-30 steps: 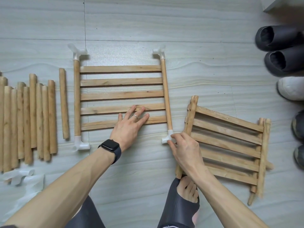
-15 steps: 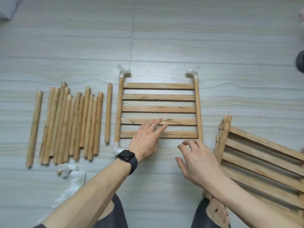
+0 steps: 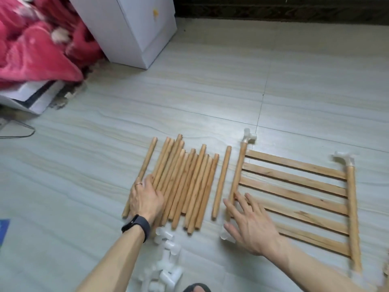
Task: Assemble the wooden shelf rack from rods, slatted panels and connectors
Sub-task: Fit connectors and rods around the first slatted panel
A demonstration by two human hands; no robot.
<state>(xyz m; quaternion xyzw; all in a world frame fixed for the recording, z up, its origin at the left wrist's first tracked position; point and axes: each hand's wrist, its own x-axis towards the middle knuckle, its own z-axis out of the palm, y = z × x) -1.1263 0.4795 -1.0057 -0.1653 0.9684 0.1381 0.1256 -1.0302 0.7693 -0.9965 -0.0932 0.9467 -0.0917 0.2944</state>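
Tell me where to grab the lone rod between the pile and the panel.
Pinch the lone rod near its middle, from above, fingers straddling its width. It lies flat on the floor, apart from its neighbours, so both sides are free. The right hand is nearest.

Hands over rods and slatted panel

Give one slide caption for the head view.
Left hand on the loose wooden rods, right hand open over the slatted panel.
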